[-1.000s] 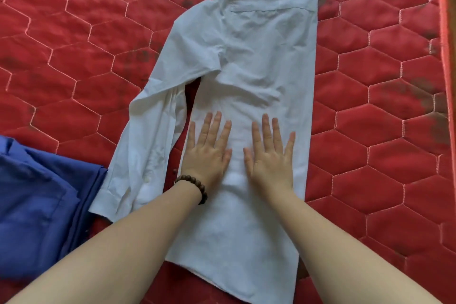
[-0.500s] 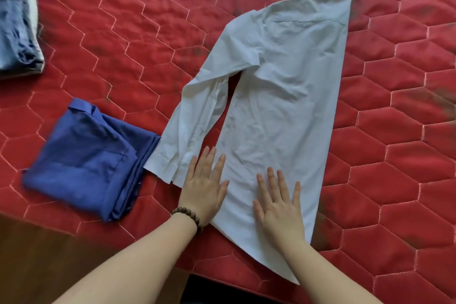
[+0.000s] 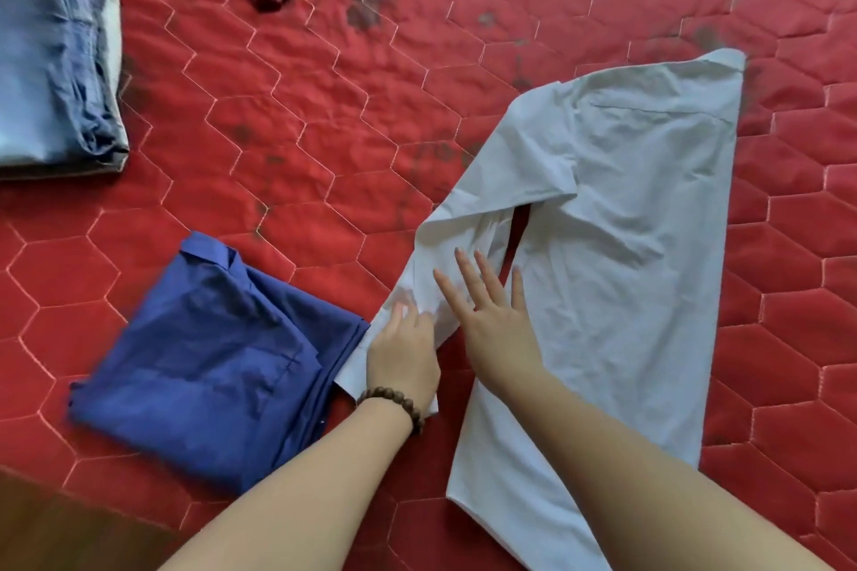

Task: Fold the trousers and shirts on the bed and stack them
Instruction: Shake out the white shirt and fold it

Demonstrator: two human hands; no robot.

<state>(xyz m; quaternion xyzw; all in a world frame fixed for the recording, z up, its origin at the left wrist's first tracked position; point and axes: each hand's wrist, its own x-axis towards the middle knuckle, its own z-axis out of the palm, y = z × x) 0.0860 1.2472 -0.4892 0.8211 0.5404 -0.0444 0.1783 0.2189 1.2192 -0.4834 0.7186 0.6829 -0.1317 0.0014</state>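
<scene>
**Sleeve in hand**

Head view: a second ago both my palms lay flat on the white shirt (image 3: 649,246). Now my left hand (image 3: 402,359) pinches its sleeve cuff (image 3: 394,325), touching the folded blue shirt (image 3: 208,362). My right hand (image 3: 496,320) rests across the sleeve, fingers (image 3: 468,274) spread straight. Folded jeans (image 3: 55,60) lie far left on the bed (image 3: 324,107).

Before me lay a red quilted bed cover (image 3: 324,116), stitched in hexagons and marked with dark blotches. I noted brown wooden floor (image 3: 55,524) at lower left, under soft, even light.
</scene>
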